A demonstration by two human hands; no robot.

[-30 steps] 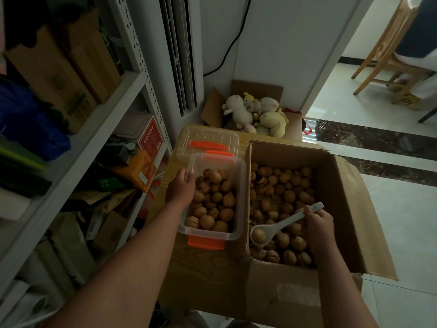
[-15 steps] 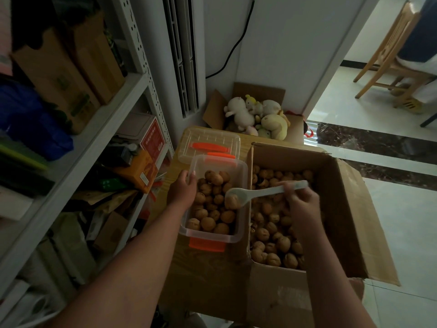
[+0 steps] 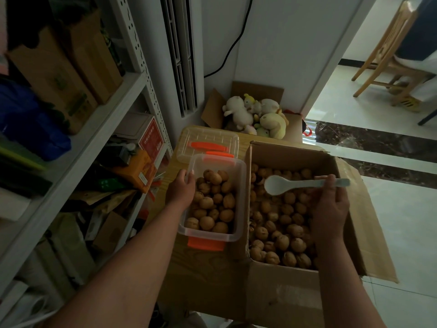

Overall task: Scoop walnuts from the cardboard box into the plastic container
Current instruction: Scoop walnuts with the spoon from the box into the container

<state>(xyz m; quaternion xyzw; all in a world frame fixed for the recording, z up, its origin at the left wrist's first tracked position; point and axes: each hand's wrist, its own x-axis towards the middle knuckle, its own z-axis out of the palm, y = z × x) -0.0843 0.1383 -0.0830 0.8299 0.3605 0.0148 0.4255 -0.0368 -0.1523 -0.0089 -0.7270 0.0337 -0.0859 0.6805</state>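
A clear plastic container (image 3: 240, 200) with orange clips stands on a wooden table, well filled with walnuts (image 3: 212, 204). My left hand (image 3: 180, 191) grips its left rim. To its right an open cardboard box (image 3: 290, 157) holds many more walnuts (image 3: 279, 223). My right hand (image 3: 331, 207) holds the handle of a white spoon (image 3: 279, 185) level above the box, its bowl empty and pointing left toward the container.
The container's clear lid (image 3: 210, 144) lies behind it on the wooden table (image 3: 201, 263). A box of plush toys (image 3: 255, 114) sits further back. A metal shelf (image 3: 94, 129) packed with boxes stands at the left. Tiled floor and a wooden chair (image 3: 387, 60) lie to the right.
The spoon carried a walnut from the box to the container, tipped it in, and has swung back right over the box, now empty. My left hand kept its hold on the rim.
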